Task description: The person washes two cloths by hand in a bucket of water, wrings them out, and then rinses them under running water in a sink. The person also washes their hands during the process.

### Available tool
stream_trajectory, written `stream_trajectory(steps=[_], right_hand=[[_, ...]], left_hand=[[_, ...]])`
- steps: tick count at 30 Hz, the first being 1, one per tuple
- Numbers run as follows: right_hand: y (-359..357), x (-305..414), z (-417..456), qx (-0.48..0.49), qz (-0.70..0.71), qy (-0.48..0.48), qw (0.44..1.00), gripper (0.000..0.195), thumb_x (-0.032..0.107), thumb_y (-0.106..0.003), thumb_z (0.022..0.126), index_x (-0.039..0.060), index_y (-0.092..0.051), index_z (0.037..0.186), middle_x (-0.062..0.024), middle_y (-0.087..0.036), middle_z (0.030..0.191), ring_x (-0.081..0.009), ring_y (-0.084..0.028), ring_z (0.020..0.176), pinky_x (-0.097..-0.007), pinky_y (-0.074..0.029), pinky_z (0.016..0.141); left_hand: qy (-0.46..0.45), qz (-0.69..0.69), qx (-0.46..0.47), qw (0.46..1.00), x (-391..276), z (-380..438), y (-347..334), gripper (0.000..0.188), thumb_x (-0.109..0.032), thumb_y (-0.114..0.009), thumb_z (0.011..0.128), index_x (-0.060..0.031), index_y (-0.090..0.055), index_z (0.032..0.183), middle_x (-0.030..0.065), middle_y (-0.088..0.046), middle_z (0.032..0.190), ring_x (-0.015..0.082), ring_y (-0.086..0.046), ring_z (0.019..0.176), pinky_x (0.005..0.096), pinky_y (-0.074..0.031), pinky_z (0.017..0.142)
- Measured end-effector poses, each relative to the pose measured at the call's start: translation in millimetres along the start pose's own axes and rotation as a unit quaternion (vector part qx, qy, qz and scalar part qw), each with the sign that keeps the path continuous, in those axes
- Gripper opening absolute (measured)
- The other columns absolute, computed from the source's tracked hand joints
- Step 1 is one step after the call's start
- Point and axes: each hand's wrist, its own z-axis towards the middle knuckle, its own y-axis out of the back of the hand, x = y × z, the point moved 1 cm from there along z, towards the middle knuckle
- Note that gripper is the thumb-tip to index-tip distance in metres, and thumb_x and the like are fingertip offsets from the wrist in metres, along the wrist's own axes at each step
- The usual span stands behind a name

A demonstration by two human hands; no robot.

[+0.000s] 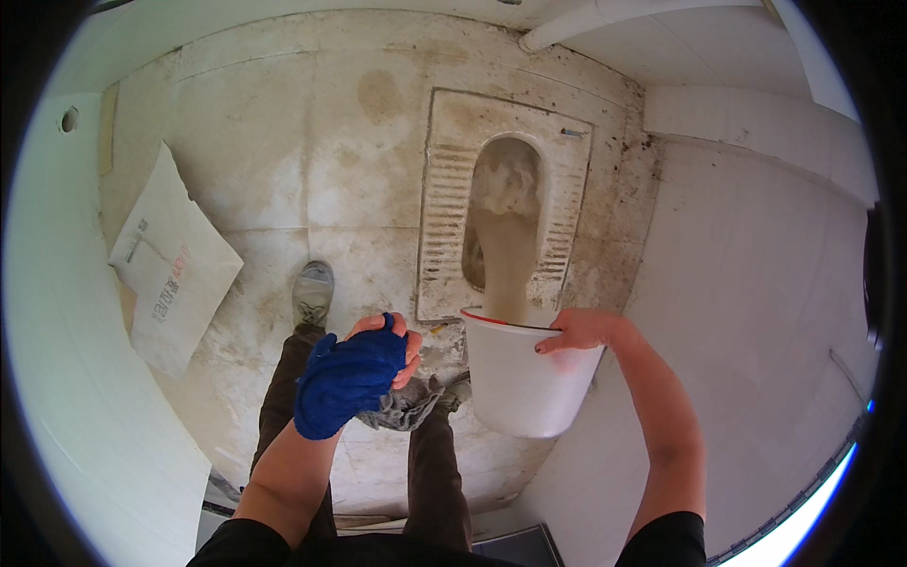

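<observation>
My right hand [584, 329] grips the rim of a white plastic bucket [531, 386], which is tilted away from me. Murky brown water [506, 262] pours over its lip into the basin of a squat toilet [439, 212] set in the floor. My left hand [404, 351] is closed around a blue cloth [347, 386] that drapes over its back and wrist. A grey cloth [407, 407] hangs just below that hand; whether its fingers also hold this cloth, I cannot tell.
A sheet of cardboard [177, 283] with printing lies on the stained tile floor [248, 156] by the left wall. A white pipe [602, 21] runs along the far wall. My shoe [313, 290] stands left of the toilet. A small blue item [572, 132] lies at the toilet's far right corner.
</observation>
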Motion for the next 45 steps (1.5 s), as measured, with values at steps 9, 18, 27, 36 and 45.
stream_trajectory(steps=[9, 18, 27, 36, 45], right_hand=[[17.2, 10.6, -12.9, 0.062, -0.045, 0.009, 0.997, 0.053, 0.056, -0.058, 0.076, 0.0044, -0.066, 0.085, -0.0078, -0.065, 0.076, -0.0211, -0.060, 0.072, -0.0330, -0.045, 0.068], [16.9, 19.1, -25.0, -0.002, -0.086, 0.003, 0.996, 0.053, 0.055, -0.058, 0.076, 0.0035, -0.065, 0.087, -0.0085, -0.065, 0.084, -0.0219, -0.059, 0.080, -0.0326, -0.044, 0.072], [-22.6, -22.4, -79.1, -0.202, 0.090, 0.058, 0.973, 0.058, 0.057, -0.056, 0.077, 0.0024, -0.064, 0.092, -0.0122, -0.064, 0.085, -0.0221, -0.059, 0.084, -0.0337, -0.045, 0.076], [-164.2, -52.6, -73.7, -0.275, 0.805, 0.363, 0.380, 0.058, 0.047, -0.052, 0.084, 0.0056, -0.046, 0.124, -0.0103, -0.053, 0.119, -0.0285, -0.053, 0.103, -0.0448, -0.040, 0.092], [-186.0, 33.2, -163.6, -0.240, 0.822, 0.474, 0.205, 0.060, 0.049, -0.047, 0.086, 0.0078, -0.040, 0.129, -0.0085, -0.044, 0.130, -0.0302, -0.043, 0.117, -0.0479, -0.032, 0.099]], left_hand=[[0.011, 0.004, -0.002, 1.000, 3.8, -4.7, 3.7, 0.034, -0.041, -0.041, 0.085, -0.0092, -0.051, 0.087, 0.0146, -0.047, 0.079, 0.0287, -0.049, 0.060, 0.0395, -0.042, 0.048], [-0.006, 0.011, -0.003, 1.000, 9.9, -5.7, -9.5, 0.028, -0.035, -0.043, 0.086, -0.0087, -0.052, 0.090, 0.0141, -0.048, 0.080, 0.0272, -0.049, 0.061, 0.0350, -0.041, 0.049], [0.012, 0.035, 0.042, 0.998, 33.4, -33.3, 1.4, 0.033, -0.039, -0.037, 0.088, -0.0108, -0.054, 0.092, 0.0129, -0.047, 0.080, 0.0277, -0.047, 0.061, 0.0378, -0.039, 0.052], [-0.028, 0.048, 0.159, 0.986, 42.8, -116.6, -114.6, 0.040, -0.043, -0.034, 0.088, -0.0116, -0.051, 0.107, 0.0145, -0.045, 0.094, 0.0301, -0.048, 0.075, 0.0404, -0.041, 0.065], [-0.080, 0.149, 0.099, 0.981, 69.2, -192.5, -254.3, 0.039, -0.042, -0.031, 0.089, -0.0114, -0.054, 0.098, 0.0106, -0.044, 0.089, 0.0265, -0.043, 0.072, 0.0387, -0.039, 0.064]])
